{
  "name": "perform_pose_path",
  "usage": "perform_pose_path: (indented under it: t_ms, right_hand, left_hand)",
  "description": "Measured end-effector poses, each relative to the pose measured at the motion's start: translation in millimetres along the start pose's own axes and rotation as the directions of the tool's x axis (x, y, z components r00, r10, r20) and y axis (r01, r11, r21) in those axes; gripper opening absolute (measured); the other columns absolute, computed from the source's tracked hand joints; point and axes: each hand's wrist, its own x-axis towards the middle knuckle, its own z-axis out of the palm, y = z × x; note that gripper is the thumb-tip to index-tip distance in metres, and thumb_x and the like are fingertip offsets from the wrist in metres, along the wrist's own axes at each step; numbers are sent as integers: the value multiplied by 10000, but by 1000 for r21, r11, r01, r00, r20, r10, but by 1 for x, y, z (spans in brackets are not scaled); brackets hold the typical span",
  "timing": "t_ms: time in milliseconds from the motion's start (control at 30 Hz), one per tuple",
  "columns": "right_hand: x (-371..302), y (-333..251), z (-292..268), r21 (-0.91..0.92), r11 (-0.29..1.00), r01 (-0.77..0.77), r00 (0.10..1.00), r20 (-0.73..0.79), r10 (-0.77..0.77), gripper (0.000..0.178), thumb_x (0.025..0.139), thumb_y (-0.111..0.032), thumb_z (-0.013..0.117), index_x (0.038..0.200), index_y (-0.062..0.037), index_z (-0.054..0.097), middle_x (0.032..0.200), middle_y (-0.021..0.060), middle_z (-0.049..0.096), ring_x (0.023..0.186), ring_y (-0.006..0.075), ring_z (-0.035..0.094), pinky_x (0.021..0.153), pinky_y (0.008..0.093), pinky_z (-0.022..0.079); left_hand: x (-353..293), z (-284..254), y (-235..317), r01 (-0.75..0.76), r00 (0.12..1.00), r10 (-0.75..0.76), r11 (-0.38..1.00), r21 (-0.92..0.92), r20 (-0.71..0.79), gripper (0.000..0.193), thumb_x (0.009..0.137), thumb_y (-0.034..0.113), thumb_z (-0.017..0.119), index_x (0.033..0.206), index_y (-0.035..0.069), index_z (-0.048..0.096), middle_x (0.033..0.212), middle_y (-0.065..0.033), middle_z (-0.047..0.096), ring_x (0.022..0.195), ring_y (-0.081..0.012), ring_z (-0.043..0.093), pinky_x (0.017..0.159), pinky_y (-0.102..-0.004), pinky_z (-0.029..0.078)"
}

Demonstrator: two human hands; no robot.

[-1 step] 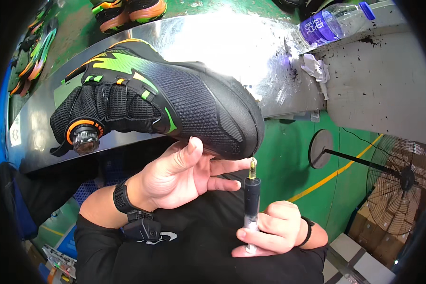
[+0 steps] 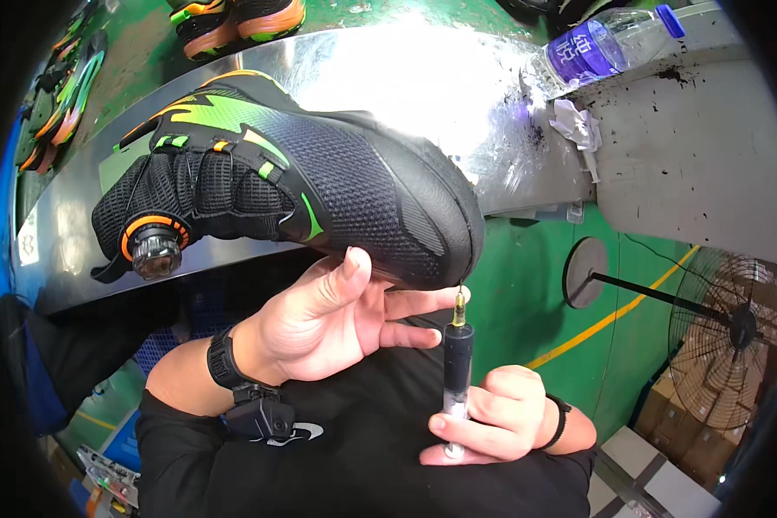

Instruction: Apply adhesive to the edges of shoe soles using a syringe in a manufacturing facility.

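A black shoe (image 2: 345, 186) with green and orange trim lies on its side, its toe towards the right and an orange-ringed dial (image 2: 155, 246) at the near left. My left hand (image 2: 319, 319) supports it from below near the toe, thumb up against the upper and fingers stretched beneath. Lower right, my right hand (image 2: 492, 414) grips a syringe (image 2: 457, 367) filled with dark liquid, my fingers around its lower end and plunger. The syringe points upward, and its thin needle in a yellow-green hub meets the toe's lower edge; whether it touches is too fine to tell.
Under the shoe is a shiny metal tabletop (image 2: 319, 69). A plastic bottle (image 2: 587, 52) with a purple label and crumpled white paper (image 2: 576, 125) lie at the upper right. More shoes (image 2: 237, 26) stand beyond. A black fan (image 2: 738, 328) is at the right.
The syringe and my right hand have shifted very slightly left. The shoe's toe has edged a little to the right; my left hand looks nearly the same.
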Motion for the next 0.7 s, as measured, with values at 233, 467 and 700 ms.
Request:
perform_pose_path:
  t_ms: [233,467,700]
  right_hand:
    - [-2,4,12,-81,997,2,1000,20,0,356,650,-257,764,951,-93,670,742,9,603,478,87,359,390,211,299]
    - [-12,-4,1,-110,991,79,990,-108,-91,336,685,-328,772,935,-132,664,708,-23,565,474,72,362,413,215,259]
    - [-5,75,-36,-289,931,-221,974,-120,194,577,569,-349,831,1029,-78,610,892,86,627,718,245,579,594,335,444]
  left_hand:
    - [3,4,1,-47,998,51,995,-90,44,508,966,405,355,1321,49,427,1357,-108,454,1314,-311,349,1029,-486,361]
    - [0,5,2,-20,998,24,998,61,-61,812,882,530,462,1439,31,147,1508,-140,147,1337,-388,267,1023,-465,377]
    - [-91,-8,7,2,921,45,993,119,-387,766,753,259,673,1369,-14,310,1313,-270,439,1268,-428,371,1025,-487,369]
